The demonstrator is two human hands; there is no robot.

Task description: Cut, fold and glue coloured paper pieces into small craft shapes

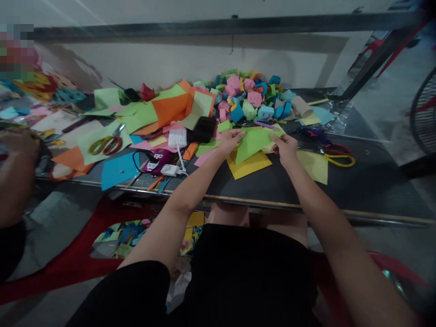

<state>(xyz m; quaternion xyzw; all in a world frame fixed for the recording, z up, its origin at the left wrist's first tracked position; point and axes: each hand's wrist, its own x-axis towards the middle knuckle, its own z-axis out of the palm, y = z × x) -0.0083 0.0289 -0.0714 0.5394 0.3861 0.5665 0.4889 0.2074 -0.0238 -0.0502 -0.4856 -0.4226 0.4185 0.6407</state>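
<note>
Between my two hands a sheet of green paper [255, 142] is held up over the table, tilted, with one corner pointing down. My left hand [231, 140] pinches its left edge, and my right hand [284, 146] pinches the right side. Under it, a yellow-orange paper sheet [250, 167] lies flat on the dark table. A pale yellow paper sheet [312, 166] rests just right of my right hand. Behind the hands rises a pile of small folded paper pieces [250, 97] in pink, blue and green.
Scissors with red and yellow handles [339, 156] lie at right, and another pair of scissors [106, 144] at left. A purple power strip [158, 161] with white chargers and a black box-like object [204, 129] sit left of my hands. At far left is another person's arm [17, 168].
</note>
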